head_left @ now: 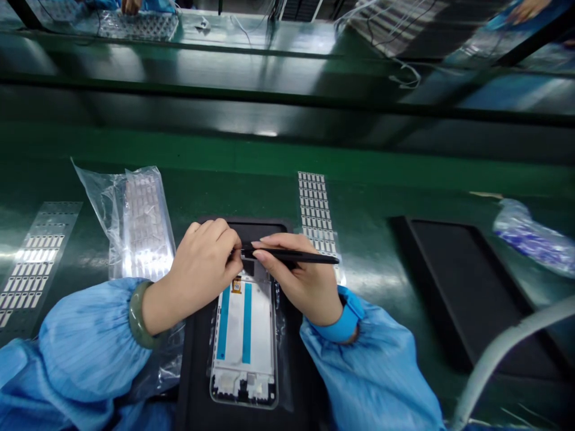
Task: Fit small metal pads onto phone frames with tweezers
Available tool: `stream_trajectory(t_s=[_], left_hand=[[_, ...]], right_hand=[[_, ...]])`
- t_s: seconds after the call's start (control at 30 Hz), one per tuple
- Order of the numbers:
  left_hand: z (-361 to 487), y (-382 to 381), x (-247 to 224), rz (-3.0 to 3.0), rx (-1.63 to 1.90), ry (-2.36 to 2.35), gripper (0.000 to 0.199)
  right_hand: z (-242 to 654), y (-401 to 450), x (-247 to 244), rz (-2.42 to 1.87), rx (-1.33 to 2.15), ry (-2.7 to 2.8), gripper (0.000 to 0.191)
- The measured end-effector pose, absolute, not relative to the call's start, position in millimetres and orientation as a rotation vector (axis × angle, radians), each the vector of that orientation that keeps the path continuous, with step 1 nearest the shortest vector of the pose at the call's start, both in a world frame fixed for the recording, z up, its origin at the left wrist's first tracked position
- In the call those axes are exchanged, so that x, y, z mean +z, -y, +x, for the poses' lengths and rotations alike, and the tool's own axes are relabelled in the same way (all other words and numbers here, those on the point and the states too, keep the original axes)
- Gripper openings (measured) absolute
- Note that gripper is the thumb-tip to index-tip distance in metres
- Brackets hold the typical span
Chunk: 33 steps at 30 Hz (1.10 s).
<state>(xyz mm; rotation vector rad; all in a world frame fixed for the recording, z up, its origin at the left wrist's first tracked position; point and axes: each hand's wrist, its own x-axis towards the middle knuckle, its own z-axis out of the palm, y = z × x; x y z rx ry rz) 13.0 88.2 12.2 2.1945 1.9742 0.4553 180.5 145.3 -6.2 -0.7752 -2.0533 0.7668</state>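
lying in a black tray [195, 365], the phone frame [261, 329] is right below both hands, with its long way running out from the person's body. a thin black tool [309, 257] goes sideways over the top end of the frame, so the two make a cross shape. the right hand [305, 278] has its thumb and fingers closed on the tool, with almost no gap. the tool's inner end points at the left hand [200, 269]. those fingers are curled in close by that end, but their tips are hard to see, so i cannot tell if they pinch anything. both hands are near the top of the frame, one on each side.

the frame is flat and pale with round corners. it has two smooth blue strips [247, 323] and a little gold piece [236, 286]. a hard, round green bangle [142, 314] is on the left wrist, and a blue band [339, 323] is on the right one. the blue sleeves [372, 359] look soft and puffy.

past the tray, the shiny green table [224, 185] holds a crinkly clear bag [148, 221], a sheet of small pale shapes [314, 203] and another black tray [462, 269].
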Motion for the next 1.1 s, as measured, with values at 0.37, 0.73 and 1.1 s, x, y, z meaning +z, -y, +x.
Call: stream_trajectory(t_s=[0.37,0.73,1.1], left_hand=[[9.1,-91.4,12.6,2.185,0.474,-1.905,0.008],[-2.1,-87.7,20.5,2.118,0.51,-1.753,0.009],[-2.1,-84.3,18.0,2.149,0.523,-1.779,0.009]], right_hand=[[180.2,-140.7,-4.7,-0.809,0.686,1.999,0.013],[178.8,-146.5,-6.6,-0.813,0.816,2.018,0.018],[178.0,-146.8,-4.8,-0.887,0.801,1.978,0.016]])
